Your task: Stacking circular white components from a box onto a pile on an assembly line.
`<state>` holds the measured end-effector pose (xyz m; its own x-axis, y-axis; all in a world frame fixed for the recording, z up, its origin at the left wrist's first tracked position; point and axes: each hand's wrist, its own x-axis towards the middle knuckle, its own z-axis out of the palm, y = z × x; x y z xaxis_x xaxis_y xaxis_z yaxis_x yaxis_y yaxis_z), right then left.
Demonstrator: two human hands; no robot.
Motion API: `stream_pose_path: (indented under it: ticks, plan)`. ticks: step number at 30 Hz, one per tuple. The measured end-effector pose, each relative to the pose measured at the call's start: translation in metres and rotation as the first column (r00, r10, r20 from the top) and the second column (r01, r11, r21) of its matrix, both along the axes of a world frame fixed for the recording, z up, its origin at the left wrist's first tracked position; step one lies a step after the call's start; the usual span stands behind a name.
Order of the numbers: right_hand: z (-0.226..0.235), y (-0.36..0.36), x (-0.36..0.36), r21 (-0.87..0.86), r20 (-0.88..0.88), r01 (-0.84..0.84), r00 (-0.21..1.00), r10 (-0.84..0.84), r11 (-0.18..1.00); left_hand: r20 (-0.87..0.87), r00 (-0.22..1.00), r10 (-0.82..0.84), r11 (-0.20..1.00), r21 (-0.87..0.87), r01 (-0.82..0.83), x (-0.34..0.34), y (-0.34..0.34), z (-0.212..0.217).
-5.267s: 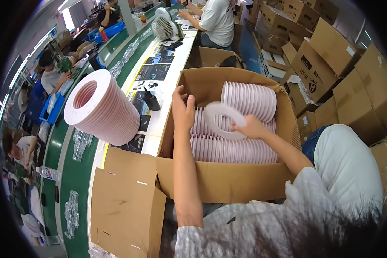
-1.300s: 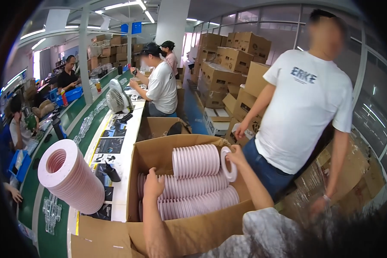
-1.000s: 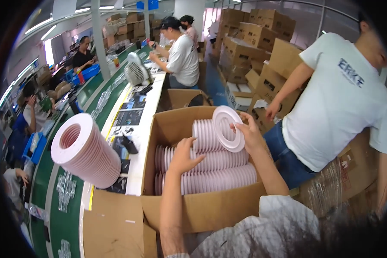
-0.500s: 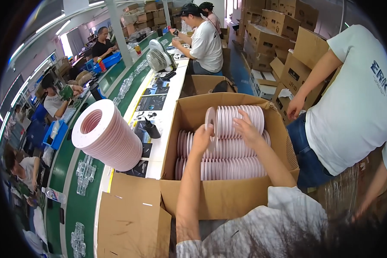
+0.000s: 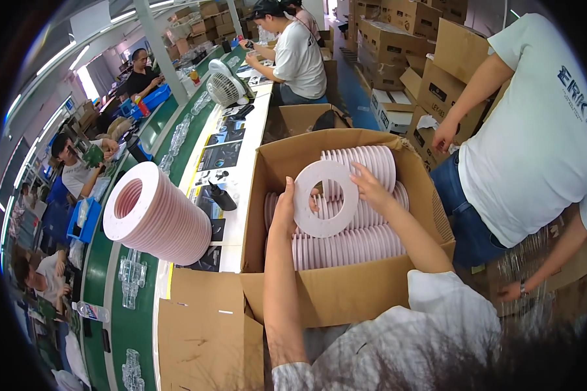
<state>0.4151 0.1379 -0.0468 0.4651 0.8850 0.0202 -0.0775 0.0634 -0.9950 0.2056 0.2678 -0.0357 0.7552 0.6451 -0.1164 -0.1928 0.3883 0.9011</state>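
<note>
A flat, pale pink ring (image 5: 326, 228) with a round hole is held up over the open cardboard box (image 5: 346, 290), its face turned toward me. My left hand (image 5: 285, 205) grips the ring's left edge, with fingertips showing through the hole. At the upper right edge, my right hand (image 5: 373, 189) has its fingers on the rim. Beneath, several rows of similar rings (image 5: 349, 247) stand on edge inside the box. A tall leaning stack of such rings (image 5: 169, 215) is on the white worktable to the left.
A black bottle (image 5: 222, 195) and a white fan (image 5: 227, 88) stand on the worktable. Clear plastic parts (image 5: 132, 279) lie on the green conveyor (image 5: 115, 300). A person in a white shirt (image 5: 535, 137) stands close at right. Cartons (image 5: 394, 49) are piled behind.
The ring, edge-on before, now faces me, and both hands touch it; earlier my right hand was at the row. The nearby person's lower hand has moved up, and the view has shifted slightly.
</note>
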Motion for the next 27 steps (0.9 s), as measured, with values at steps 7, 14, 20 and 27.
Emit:
stream_pose_path:
  ticks: [7,14,20,27]
  plan:
    - [0.011,-0.019,0.008,0.263,-0.409,-0.431,0.76,0.505,0.863,0.159,0.987,-0.033,0.999,0.023,0.029,0.006,0.003,-0.006]
    - [0.062,-0.018,-0.014,0.078,0.566,-0.09,0.824,0.03,0.993,0.127,0.768,0.628,0.592,0.563,-0.577,-0.006,0.015,-0.008]
    - [-0.002,-0.005,-0.032,0.386,0.907,-0.183,0.251,-0.337,0.904,0.497,0.524,0.692,-0.055,0.759,-0.649,-0.025,0.008,0.014]
    - [-0.07,-0.009,-0.017,0.203,0.96,-0.347,0.257,-0.115,0.916,0.427,0.558,0.711,0.008,0.789,-0.614,-0.019,0.016,0.003]
